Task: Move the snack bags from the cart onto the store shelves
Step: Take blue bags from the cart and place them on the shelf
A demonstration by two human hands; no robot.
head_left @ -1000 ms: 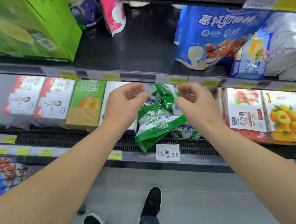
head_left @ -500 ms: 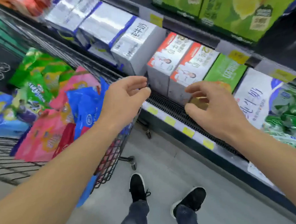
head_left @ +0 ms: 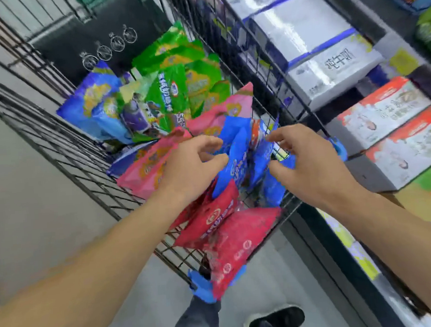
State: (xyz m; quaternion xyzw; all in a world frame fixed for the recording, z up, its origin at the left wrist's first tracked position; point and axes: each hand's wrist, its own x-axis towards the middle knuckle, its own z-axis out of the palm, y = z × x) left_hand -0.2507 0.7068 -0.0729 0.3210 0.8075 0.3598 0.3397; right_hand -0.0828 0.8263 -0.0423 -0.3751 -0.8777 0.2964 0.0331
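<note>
I have turned away from the shelves (head_left: 375,136), where the green bags went a second ago, and both hands are now over the cart (head_left: 87,172) instead of the shelf edge. My left hand (head_left: 191,165) and right hand (head_left: 308,162) hold nothing, fingers loosely spread on either side of the upright blue snack bags (head_left: 244,156) at the near end of the cart, just touching them. That batch seems shelved, so gripping these blue ones comes next.

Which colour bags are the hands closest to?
The blue bags: they stand between the left hand and right hand. The green bags lie at the cart's far end.
</note>
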